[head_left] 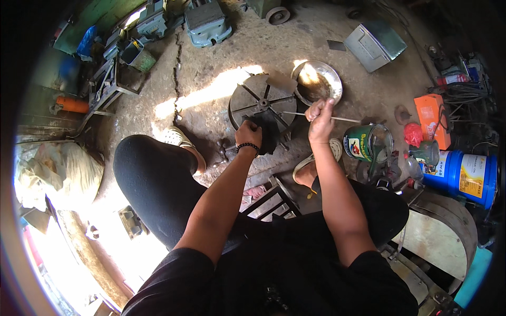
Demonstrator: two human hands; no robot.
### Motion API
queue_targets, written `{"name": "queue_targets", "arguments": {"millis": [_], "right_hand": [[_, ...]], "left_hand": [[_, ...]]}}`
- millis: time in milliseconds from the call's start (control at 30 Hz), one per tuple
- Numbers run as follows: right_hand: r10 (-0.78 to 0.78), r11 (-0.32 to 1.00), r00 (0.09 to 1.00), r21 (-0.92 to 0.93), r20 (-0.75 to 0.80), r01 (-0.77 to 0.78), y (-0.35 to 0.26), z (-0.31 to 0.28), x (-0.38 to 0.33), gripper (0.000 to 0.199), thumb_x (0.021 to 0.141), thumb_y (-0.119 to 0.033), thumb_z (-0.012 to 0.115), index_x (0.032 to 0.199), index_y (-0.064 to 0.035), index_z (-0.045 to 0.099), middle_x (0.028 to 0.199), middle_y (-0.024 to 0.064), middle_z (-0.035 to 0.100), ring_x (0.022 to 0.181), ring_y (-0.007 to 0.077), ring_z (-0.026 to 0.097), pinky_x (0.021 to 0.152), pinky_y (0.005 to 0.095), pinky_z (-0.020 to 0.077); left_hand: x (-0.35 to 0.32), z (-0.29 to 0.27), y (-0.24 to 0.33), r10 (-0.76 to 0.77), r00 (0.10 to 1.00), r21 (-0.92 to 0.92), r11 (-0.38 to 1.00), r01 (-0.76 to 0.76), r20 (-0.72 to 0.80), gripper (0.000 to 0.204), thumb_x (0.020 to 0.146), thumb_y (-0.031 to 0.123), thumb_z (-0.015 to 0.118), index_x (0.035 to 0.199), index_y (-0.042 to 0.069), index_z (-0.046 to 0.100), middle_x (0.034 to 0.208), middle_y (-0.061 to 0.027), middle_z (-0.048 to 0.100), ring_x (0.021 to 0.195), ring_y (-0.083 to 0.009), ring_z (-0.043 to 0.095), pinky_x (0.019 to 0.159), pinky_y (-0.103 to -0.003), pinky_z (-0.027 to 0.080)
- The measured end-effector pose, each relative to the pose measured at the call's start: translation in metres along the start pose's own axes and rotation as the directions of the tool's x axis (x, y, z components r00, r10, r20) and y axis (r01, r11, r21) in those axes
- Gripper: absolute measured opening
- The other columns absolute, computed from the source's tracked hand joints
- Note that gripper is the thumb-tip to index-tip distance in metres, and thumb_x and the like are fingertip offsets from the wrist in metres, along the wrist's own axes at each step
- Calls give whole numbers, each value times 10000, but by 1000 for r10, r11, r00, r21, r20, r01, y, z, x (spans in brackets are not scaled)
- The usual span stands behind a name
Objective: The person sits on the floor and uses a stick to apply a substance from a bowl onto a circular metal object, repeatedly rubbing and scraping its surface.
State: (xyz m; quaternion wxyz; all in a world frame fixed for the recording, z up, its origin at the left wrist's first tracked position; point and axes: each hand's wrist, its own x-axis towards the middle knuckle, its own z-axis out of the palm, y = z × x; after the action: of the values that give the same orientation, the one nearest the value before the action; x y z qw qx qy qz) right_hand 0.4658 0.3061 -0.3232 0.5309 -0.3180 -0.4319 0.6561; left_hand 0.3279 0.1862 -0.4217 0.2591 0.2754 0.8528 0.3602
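Note:
Between my feet lies a round, grey metal disc with radial slots (245, 101), seemingly a slotted faceplate. My left hand (249, 135) is closed at its near edge, fingers curled against a dark, blocky piece (270, 130) that covers part of the disc. Whether that piece is metal or cloth I cannot tell. My right hand (320, 120) is wrapped round a thin rod (345, 119), thumb uppermost. One end of the rod points left over the disc's right side; the other sticks out to the right. Its kind is unclear.
Beyond my right hand sits a round metal basin (337, 87). To the right stand a green tin (359, 143), an orange box (433, 122) and blue buckets (477, 176). A grey metal box (369, 50) and a machine casting (206, 23) lie farther off. White sacks (68, 171) slump at left.

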Motion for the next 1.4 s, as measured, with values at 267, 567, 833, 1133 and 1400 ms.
{"name": "queue_targets", "arguments": {"millis": [267, 567, 833, 1133, 1400], "right_hand": [[61, 997, 996, -58, 58, -57, 23, 26, -4, 505, 993, -481, 425, 647, -120, 358, 596, -18, 337, 522, 89, 310, 488, 252, 260], [-17, 1000, 998, 20, 57, 16, 4, 13, 25, 512, 993, -500, 405, 664, -109, 371, 595, -16, 352, 520, 88, 318, 492, 247, 273], [30, 999, 999, 36, 33, -31, 22, 15, 20, 462, 988, -473, 445, 709, -107, 402, 605, -23, 370, 539, 79, 350, 481, 239, 287], [63, 997, 997, -51, 54, -60, 64, 18, 14, 499, 1005, -436, 418, 644, -101, 342, 587, -4, 326, 532, 96, 310, 487, 259, 262], [-51, 914, 942, -364, 331, 177, 81, 23, 2, 498, 998, -372, 439, 618, -59, 371, 558, 36, 375, 496, 154, 373, 472, 316, 274]], "left_hand": [[10, 8, -4, 108, 994, -1, 994, -108, 7, 172, 746, 142, 654, 896, 57, 651, 905, -189, 677, 880, -353, 652, 799, -411, 510], [22, 28, 19, 197, 977, -425, 894, -143, 86, 105, 768, 43, 624, 868, 26, 597, 794, -66, 639, 758, -159, 604, 756, -287, 486], [33, 20, -11, -76, 997, 42, 996, 75, 24, 211, 735, 190, 636, 918, 94, 680, 925, -160, 700, 920, -333, 665, 838, -391, 511], [25, 4, 5, -70, 993, 8, 998, 69, 92, 264, 730, 207, 652, 946, 57, 672, 938, -157, 701, 932, -311, 667, 843, -380, 513], [32, 19, -16, -40, 989, -115, 992, 57, 146, 334, 753, 248, 693, 1028, 61, 666, 1010, -141, 695, 969, -270, 663, 859, -356, 511]]}}
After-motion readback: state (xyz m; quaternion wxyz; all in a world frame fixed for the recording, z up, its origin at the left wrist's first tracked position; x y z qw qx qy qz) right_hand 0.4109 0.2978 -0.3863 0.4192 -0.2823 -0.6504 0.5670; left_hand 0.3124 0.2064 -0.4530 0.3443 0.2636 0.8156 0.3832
